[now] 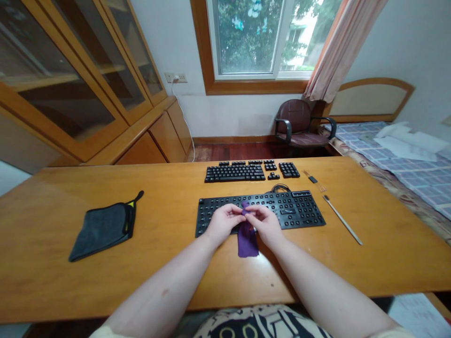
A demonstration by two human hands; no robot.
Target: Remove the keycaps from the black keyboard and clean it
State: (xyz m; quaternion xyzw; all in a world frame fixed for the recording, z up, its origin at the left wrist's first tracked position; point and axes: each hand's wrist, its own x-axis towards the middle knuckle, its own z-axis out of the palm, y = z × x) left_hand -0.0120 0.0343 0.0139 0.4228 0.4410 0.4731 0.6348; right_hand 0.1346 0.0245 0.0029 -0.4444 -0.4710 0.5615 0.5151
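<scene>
Both hands meet over a black keyboard base (303, 216) whose keycaps are off, leaving rows of bare switches. My left hand (225, 219) pinches a purple cloth (248, 244) between thumb and fingers. From the other side my right hand (263, 223) pinches the same cloth close to its upper end. The cloth's wide lower part hangs toward the desk's near edge, and a small tip sticks up beyond my fingers. Whether something small is wrapped in the cloth, I cannot tell. Behind the base, loose black keycaps (234, 173) lie arranged in keyboard order.
A folded grey cloth (100, 230) lies left on the wooden desk (162, 267). Right of the keyboard base are a thin brush (342, 219) and a wire keycap puller (313, 179). A coiled cable (280, 188) sits behind the base. Beyond the desk stands a chair (298, 122).
</scene>
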